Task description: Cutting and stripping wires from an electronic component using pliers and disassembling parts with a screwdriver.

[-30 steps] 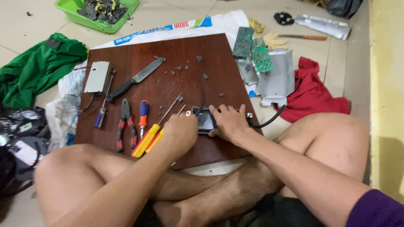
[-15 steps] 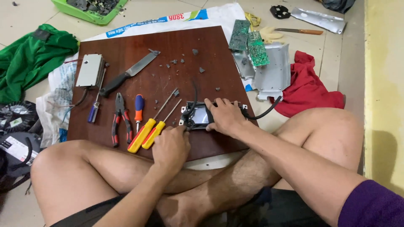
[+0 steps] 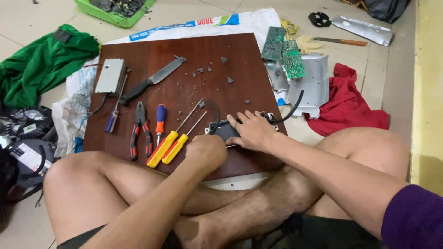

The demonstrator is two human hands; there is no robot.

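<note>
Seated cross-legged, bare knees spread across the lower frame. Left hand [image 3: 206,150] curled into a loose fist near centre; right hand [image 3: 251,130] pressed flat, fingers [image 3: 236,121] spread (purple sleeve at lower right).

Person's sitting cross-legged with a dark wooden board [image 3: 184,69] across the legs. The right hand [image 3: 251,131] lies flat, pressing down on a small dark device [image 3: 224,130], while the left hand [image 3: 206,151] is curled into a fist just beside it. Left of that lie 2 yellow-handled screwdrivers [image 3: 167,146], red pliers [image 3: 140,129] and a knife [image 3: 152,81]. Green circuit boards [image 3: 284,53] sit off the board's far right corner.
</note>
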